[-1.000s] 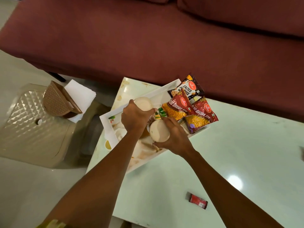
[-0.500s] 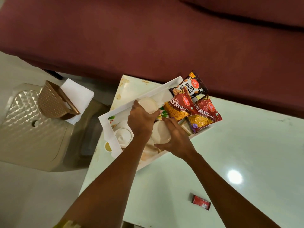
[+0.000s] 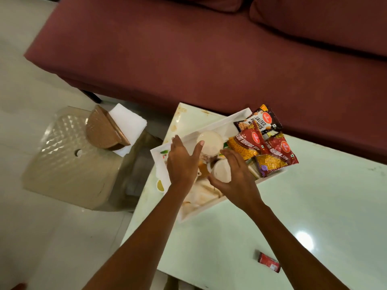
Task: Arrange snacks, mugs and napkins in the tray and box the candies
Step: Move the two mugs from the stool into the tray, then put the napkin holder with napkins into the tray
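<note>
A white tray (image 3: pixel 200 215) lies at the far left corner of the pale green table (image 3: pixel 303 206). Two white mugs stand in it: one (image 3: pixel 210 141) at the back, one (image 3: pixel 221 171) nearer me. My left hand (image 3: pixel 182 162) hovers over the tray with fingers spread, its thumb tip beside the back mug. My right hand (image 3: pixel 237 176) curls round the nearer mug. Three snack packets fill the tray's right end: salted peanuts (image 3: pixel 258 122) and two red sev packets (image 3: pixel 244 143) (image 3: pixel 278 152). A red candy (image 3: pixel 269 262) lies near the table's front edge.
A beige plastic stool (image 3: pixel 62 160) stands left of the table, carrying a brown napkin holder (image 3: pixel 104 129) and white napkins (image 3: pixel 128 122). A maroon sofa (image 3: pixel 209 59) runs along the far side of the table.
My left hand has let go of the back mug and spread its fingers. Both mugs now stand lower in the tray. My right hand has loosened round the nearer mug.
</note>
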